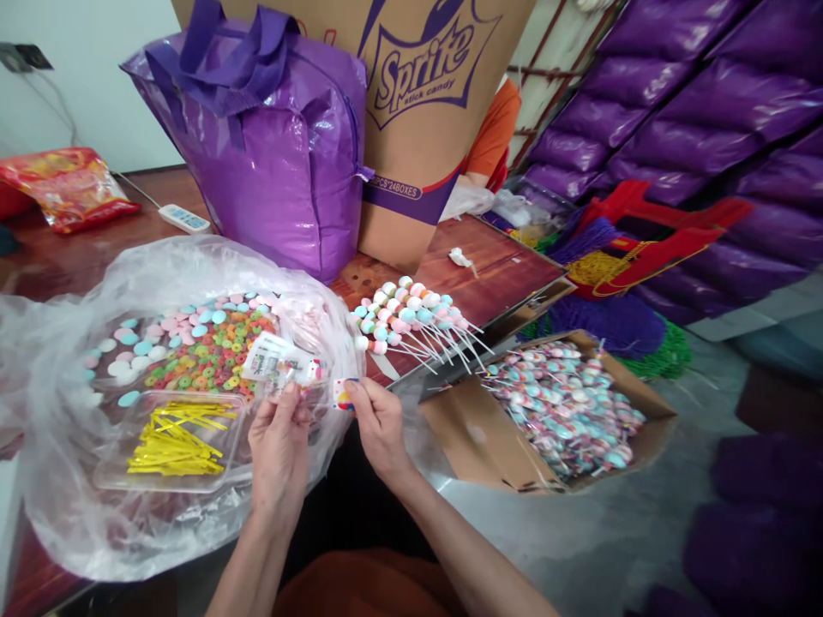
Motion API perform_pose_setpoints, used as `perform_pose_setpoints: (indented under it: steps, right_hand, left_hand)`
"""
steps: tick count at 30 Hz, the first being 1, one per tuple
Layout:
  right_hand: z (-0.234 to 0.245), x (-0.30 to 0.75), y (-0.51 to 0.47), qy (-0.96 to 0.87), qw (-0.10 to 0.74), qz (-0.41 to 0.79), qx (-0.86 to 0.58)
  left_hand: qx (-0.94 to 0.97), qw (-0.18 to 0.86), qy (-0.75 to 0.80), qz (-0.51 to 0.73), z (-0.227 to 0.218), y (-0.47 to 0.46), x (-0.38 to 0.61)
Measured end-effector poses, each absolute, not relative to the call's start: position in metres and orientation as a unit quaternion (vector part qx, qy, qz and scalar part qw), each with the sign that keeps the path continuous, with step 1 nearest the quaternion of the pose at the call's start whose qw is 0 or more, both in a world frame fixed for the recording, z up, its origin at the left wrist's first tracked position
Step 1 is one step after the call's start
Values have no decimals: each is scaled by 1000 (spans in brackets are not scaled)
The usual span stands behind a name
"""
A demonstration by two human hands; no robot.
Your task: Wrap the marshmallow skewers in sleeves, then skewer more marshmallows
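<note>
My left hand point(281, 437) pinches a clear printed candy wrapper point(270, 358) between thumb and fingers, over a spread plastic bag point(70, 523). Just to its right, my right hand point(379, 420) grips a small, colourfully printed piece of wrapper point(343, 394); a narrow gap shows between the two pieces. Loose pastel candies point(132, 364) and ring-shaped candies point(212, 350) lie on the plastic bag behind my left hand. A clear tray point(106, 458) of yellow twist ties point(177, 441) sits left of it. Beyond my right hand rest several candy skewers point(411, 317) with white sticks.
A cardboard box point(463, 437) full of wrapped candy sticks point(572, 403) stands lower right. Behind the candies are a purple tote bag point(276, 171) and a tall carton point(399, 223). A red stool point(643, 240) and stacked purple bags point(694, 111) fill the right. Another person's orange sleeve point(498, 128) shows.
</note>
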State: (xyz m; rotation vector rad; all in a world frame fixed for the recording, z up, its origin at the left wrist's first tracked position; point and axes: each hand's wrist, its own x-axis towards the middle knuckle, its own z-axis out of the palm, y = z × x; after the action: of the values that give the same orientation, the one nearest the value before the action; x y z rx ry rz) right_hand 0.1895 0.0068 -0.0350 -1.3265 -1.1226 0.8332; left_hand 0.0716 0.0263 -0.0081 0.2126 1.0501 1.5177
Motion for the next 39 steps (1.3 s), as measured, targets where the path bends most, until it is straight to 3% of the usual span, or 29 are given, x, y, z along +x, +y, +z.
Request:
perform_pose_setpoints:
  steps: [15,22,27,30,34,36,39]
  right_hand:
    - [-34,202,13,-466,559,397,-559]
    - [-30,202,16,-503,554,358,-558]
    - [-31,235,39,-528,531,174,-640]
    - [-37,264,60,-580,402,-10,-708]
    - [-48,283,75,-630,231,-97,-735]
    - [-52,283,74,-636,231,-100,-730]
    - [-54,282,64,-610,342,-73,-711]
  left_hand:
    - [106,595,444,661,-15,35,80]
    - [115,565,440,688,-14,35,85]
    - [74,583,448,674,-18,39,81]
    - [38,601,448,661,-17,43,75]
    - [-9,618,451,643,-12,48,69]
    - [-40,631,463,621,-9,50,68]
    - [-62,637,494,588,-5,56,67]
